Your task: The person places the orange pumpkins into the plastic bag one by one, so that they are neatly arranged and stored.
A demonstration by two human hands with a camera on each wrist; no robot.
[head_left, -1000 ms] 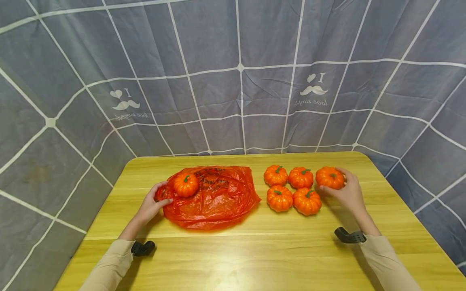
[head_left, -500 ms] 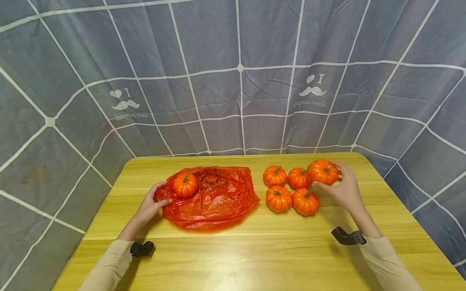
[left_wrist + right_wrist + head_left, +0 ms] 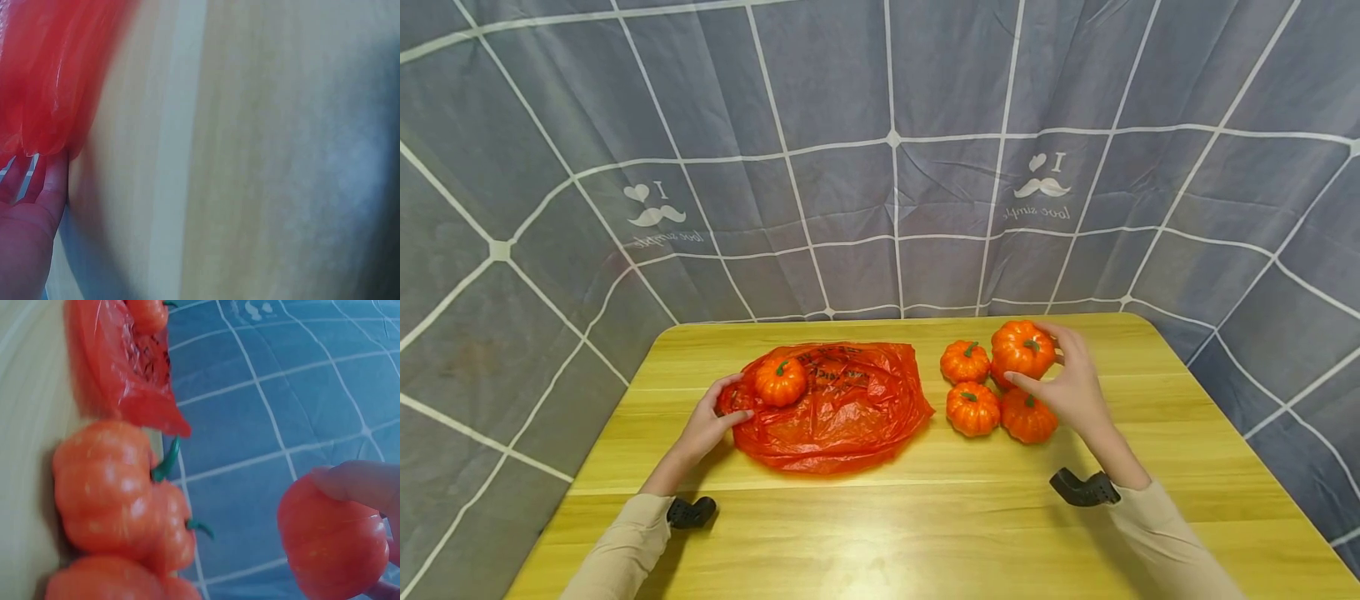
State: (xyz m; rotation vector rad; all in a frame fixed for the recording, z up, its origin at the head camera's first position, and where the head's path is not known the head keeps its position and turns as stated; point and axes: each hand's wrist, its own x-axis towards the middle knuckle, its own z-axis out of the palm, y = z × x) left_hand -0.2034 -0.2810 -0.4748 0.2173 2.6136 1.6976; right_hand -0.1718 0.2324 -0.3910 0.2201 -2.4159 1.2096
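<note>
In the head view my right hand grips a small orange pumpkin with a green stem, thumb on the near side and fingers on the far side. The right wrist view shows this held pumpkin raised apart from the others. Below it stand several like pumpkins, one mostly hidden behind it. My left hand holds the left end of a crinkled red plastic bag, its thumb lying over the near side. Another pumpkin rests at the bag's left end, close to my left fingers.
Everything lies on a light wooden table. A grey curtain with white grid lines surrounds its back and sides. A black wrist mount sits on my right wrist, another mount on my left.
My right hand has lifted the rightmost pumpkin and carried it left, over the back right pumpkin of the group. My left hand, the bag and its pumpkin stay in place.
</note>
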